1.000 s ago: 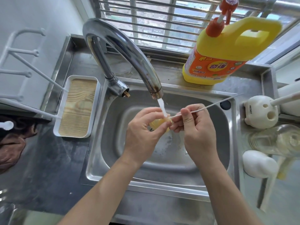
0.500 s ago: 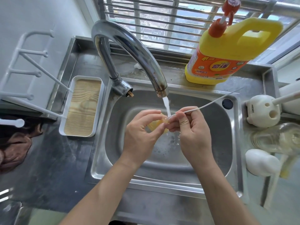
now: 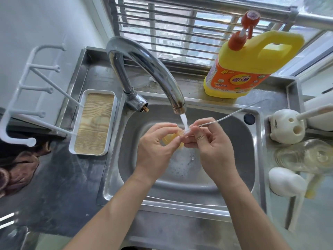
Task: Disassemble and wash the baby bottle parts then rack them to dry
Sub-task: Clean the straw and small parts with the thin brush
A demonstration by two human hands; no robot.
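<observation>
You're mid-wash: your left hand (image 3: 155,150) pinches the small translucent yellow silicone bottle part (image 3: 171,137) under the curved chrome tap's (image 3: 153,65) stream. Your right hand (image 3: 212,152) pinches the thin white wire brush (image 3: 234,114), its handle pointing toward 2 o'clock. Next, likely: rinse thoroughly with a firm pinch on both.

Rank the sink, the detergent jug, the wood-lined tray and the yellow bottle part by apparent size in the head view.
1. sink
2. detergent jug
3. wood-lined tray
4. yellow bottle part, clearly smallest, though the left hand hides some of it
</observation>
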